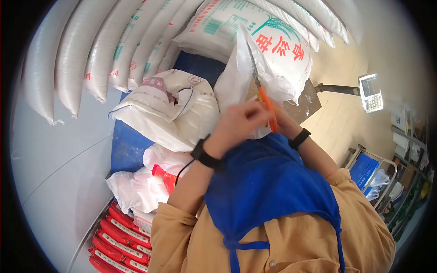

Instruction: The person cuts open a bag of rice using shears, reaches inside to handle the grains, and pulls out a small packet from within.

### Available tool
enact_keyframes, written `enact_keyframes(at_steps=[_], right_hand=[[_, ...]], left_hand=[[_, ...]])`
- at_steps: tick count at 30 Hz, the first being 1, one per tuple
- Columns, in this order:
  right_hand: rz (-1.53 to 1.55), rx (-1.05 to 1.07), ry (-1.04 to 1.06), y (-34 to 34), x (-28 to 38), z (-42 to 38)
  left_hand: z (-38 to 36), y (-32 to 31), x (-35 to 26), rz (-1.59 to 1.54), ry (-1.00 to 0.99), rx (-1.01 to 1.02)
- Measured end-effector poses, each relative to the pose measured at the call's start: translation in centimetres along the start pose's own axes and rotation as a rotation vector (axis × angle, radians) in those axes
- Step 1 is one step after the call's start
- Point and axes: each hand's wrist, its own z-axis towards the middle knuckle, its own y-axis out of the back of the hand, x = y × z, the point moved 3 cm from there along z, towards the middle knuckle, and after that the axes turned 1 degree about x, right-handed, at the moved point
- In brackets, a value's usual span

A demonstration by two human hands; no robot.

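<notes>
A pair of scissors [273,113] with orange handles points its blades up and away from me, against an upright white plastic bag [234,68]. My right hand [286,123] is closed at the handles, its fingers mostly hidden. Just left of the handles, my left hand [241,120] is curled and blurred by motion; what its fingers hold, if anything, cannot be made out. Left of my hands sits an opened, slumped white woven sack [193,120] with purple print. Behind the upright bag lies a full rice sack [284,57] with red and green print.
Full white sacks [102,59] stand in a row at the back left. Red packets [120,239] are stacked at the lower left, near crumpled white bags [136,189]. A scale display [371,93] stands at right, above a cart [362,168] and shelving [409,182].
</notes>
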Motion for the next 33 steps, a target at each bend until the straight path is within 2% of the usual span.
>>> enact_keyframes(at_steps=[2, 4, 7, 8, 11, 12, 14, 17, 23, 26, 29, 33], right_hand=[[-0.032, -0.036, -0.043, 0.4, 0.0, 0.1], [-0.063, -0.043, -0.085, 0.2, 0.1, 0.3], [-0.105, -0.013, -0.12, -0.2, 0.4, 0.2], [-0.12, 0.014, -0.114, 0.0, 0.3, 0.3], [-0.306, 0.037, -0.115, 0.7, -0.4, 0.6], [-0.393, 0.04, -0.119, 0.8, -0.5, 0.8], [-0.33, 0.047, -0.105, 0.0, -0.2, 1.3], [-0.345, 0.066, -0.156, -0.5, 0.7, 1.7], [-0.415, 0.032, -0.19, -1.1, 2.4, 1.0], [-0.456, 0.043, -0.181, -1.3, 3.2, 0.8], [-0.482, 0.053, -0.219, -0.6, 3.5, 1.0], [-0.43, -0.013, -0.279, -0.5, 3.9, 0.3]], left_hand=[[2.6, 3.6, 0.7, 0.291, -0.133, -0.486], [6.1, 4.4, 4.4, 0.216, -0.265, -0.706], [8.7, 2.6, 6.4, -0.298, 0.097, -0.407], [9.2, 2.3, 7.7, -0.273, 0.087, -0.439], [8.6, 2.0, 8.2, -0.451, 0.109, -0.298], [8.4, 1.9, 8.1, -0.416, 0.112, -0.306], [8.0, 1.9, 7.8, -0.347, 0.119, -0.335], [8.4, 1.9, 7.5, -0.163, -0.041, -0.489], [8.6, 2.3, 8.2, -0.089, -0.023, -0.461], [8.6, 2.5, 8.0, -0.163, -0.055, -0.439], [8.1, 3.0, 7.9, -0.317, 0.069, -0.297], [7.4, 3.5, 7.3, -0.439, 0.118, -0.245]])
